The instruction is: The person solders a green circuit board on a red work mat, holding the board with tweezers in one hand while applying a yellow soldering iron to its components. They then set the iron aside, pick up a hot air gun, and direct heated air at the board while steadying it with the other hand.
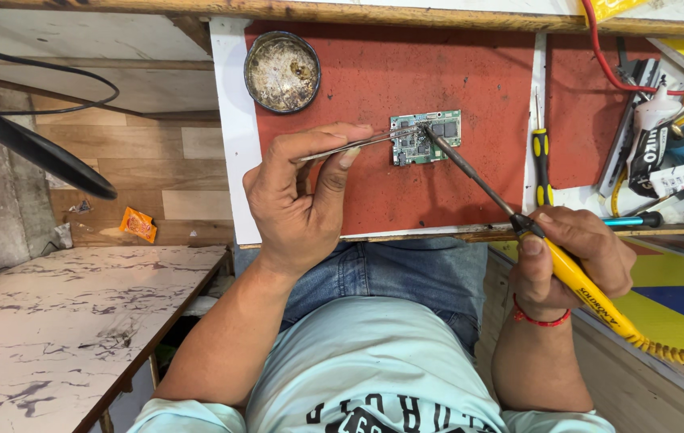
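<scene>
The board (426,137) lies loose on the red mat (374,80), unclamped, near the mat's middle and below-right of the round tin (282,71). It is met from both sides: tweezers (358,144) from the left, iron (478,180) from the right.

Risks, as judged:
- Board likely shoved sideways if the iron tip is pressed hard, since nothing pins it but the tweezer tips.
- A small part could be flicked off if the tweezers slip; their grip is long and shallow.
- Neighbouring pads could be bridged or scorched if the tip is dwelt on too long.
- The iron's yellow cord (679,353) runs off the bench edge; a snag there would jerk the tip.
- The screwdriver (542,164) lies just beside the right wrist's path and could be knocked.

Pose:
- Left hand (298,196): held above the mat, palm down, wrist bent; thumb and forefinger pinched shut on the tweezers, other fingers curled under.
- Right hand (570,261): at the bench edge, fingers wrapped tight round the iron's yellow handle, thumb laid on top near the black collar, shaft angled up-left to the board.
- Whether a part is held in the tweezer tips cannot be told.
</scene>
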